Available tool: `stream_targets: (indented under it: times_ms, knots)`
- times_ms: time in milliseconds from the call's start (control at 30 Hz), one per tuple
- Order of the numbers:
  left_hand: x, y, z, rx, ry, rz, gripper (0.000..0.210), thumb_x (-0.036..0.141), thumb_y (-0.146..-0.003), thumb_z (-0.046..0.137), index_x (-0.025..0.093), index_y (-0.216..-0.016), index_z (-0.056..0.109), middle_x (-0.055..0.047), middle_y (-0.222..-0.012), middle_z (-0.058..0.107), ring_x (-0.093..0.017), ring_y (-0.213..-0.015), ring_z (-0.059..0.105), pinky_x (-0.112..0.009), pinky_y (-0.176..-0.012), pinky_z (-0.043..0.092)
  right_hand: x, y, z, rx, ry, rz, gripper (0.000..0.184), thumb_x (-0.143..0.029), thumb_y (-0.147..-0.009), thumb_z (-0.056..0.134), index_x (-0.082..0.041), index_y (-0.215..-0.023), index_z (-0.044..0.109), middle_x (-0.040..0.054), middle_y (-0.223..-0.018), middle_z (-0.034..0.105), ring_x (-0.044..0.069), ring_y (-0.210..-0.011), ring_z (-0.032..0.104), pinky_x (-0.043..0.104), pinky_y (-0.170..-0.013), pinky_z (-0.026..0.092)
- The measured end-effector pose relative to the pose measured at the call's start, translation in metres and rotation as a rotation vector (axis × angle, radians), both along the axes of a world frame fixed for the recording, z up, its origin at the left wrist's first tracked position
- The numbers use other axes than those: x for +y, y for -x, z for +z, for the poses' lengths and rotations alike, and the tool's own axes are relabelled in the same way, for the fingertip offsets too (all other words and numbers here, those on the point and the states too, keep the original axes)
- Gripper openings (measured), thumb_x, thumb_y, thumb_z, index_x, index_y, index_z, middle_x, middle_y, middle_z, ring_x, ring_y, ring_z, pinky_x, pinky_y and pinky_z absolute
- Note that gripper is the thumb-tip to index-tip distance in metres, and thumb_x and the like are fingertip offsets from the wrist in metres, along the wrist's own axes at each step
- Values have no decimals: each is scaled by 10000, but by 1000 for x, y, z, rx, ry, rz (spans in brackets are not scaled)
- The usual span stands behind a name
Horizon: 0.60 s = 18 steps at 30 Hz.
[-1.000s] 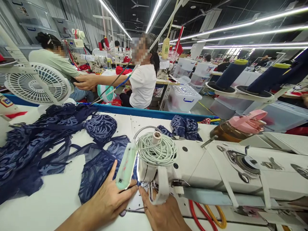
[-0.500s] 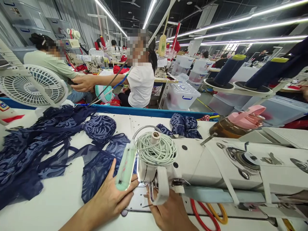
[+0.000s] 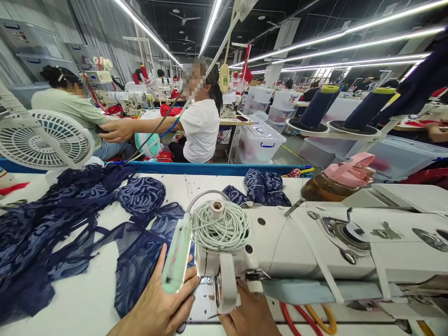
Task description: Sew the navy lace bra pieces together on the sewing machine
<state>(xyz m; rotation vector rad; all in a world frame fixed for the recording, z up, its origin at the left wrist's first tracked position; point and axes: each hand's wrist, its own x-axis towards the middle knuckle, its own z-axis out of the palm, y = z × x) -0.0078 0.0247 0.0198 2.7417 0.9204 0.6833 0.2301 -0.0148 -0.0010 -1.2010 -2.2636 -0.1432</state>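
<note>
My left hand [image 3: 164,301] lies flat left of the sewing machine head [image 3: 207,261], thumb and fingers spread. Its thumb rests at the edge of a navy patterned sheer fabric piece [image 3: 135,270], and its fingertips reach toward the needle area. My right hand [image 3: 250,310] is under the machine arm, right of the white needle guard [image 3: 227,282]; most of its fingers are hidden, and I cannot tell what they hold. A pale green translucent plate [image 3: 175,256] partly covers my left hand. On top of the head sits a coil of pale green cord [image 3: 224,226].
More navy lace pieces [image 3: 70,200] heap at left beside a white fan [image 3: 45,140]. Tied navy bundles [image 3: 268,186] lie behind the machine. Scissors with red handles [image 3: 301,319], a pink-lidded bottle [image 3: 332,179] and navy thread cones [image 3: 319,107] are at right. Two co-workers sit ahead.
The view has shifted slightly, so the table and machine appear lower and further left. Both hands keep nearly the same places by the machine head.
</note>
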Motion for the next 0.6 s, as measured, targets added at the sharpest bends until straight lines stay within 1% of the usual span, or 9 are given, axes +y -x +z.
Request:
stream_targets:
  times_ms: [67, 100, 233, 333, 400, 500, 600]
  knots:
    - [1, 0, 1, 37, -1, -19, 229, 99, -913, 466, 198, -1023, 642, -78, -946, 704, -238, -976, 686, -415, -911, 569, 0, 1, -2, -10, -16, -24, 222, -108, -847, 524, -235, -961, 667, 55, -908, 733, 210, -883, 685, 250, -720, 516]
    - [1, 0, 0, 46, -8, -24, 234, 104, -914, 477, 194, -1059, 637, -84, -961, 707, -244, -986, 688, -411, -901, 575, 0, 1, -4, -24, -21, -41, 230, -110, -838, 525, -231, -978, 661, 56, -907, 734, 208, -869, 689, 246, -709, 516]
    - [3, 2, -9, 28, -18, 7, 305, 144, -925, 492, 199, -1202, 607, -112, -1126, 705, -271, -1086, 671, -438, -945, 565, -2, 1, -10, -87, -14, -72, 288, -120, -814, 523, -229, -1060, 627, 61, -963, 735, 211, -829, 698, 242, -621, 506]
    - [3, 5, -14, 81, 6, 27, 329, 178, -939, 520, 205, -1260, 583, -115, -1229, 677, -294, -1182, 627, -439, -934, 578, -4, 0, -12, -102, -4, -71, 270, -124, -823, 505, -220, -1045, 626, 68, -954, 733, 208, -807, 692, 242, -604, 510]
    - [3, 6, -15, 103, -3, 38, 306, 197, -946, 533, 210, -1246, 594, -110, -1241, 674, -295, -1203, 614, -446, -946, 574, -4, -1, -13, -90, -31, -62, 241, -134, -844, 489, -210, -1019, 637, 82, -931, 727, 212, -800, 691, 246, -589, 511]
    - [1, 6, -13, 109, -9, 64, 241, 226, -950, 543, 220, -1172, 635, -95, -1201, 692, -277, -1159, 639, -465, -991, 547, -2, -4, -13, -30, -109, -34, 238, -151, -873, 452, -199, -999, 648, 104, -913, 718, 211, -750, 687, 254, -551, 508]
    - [1, 4, -8, 108, -16, 115, 194, 240, -949, 528, 214, -1085, 664, -92, -1141, 707, -268, -1096, 667, -468, -988, 544, 0, -12, -14, -12, -157, -38, 319, -174, -883, 445, -172, -1133, 643, 120, -898, 727, 209, -635, 657, 286, -539, 523]
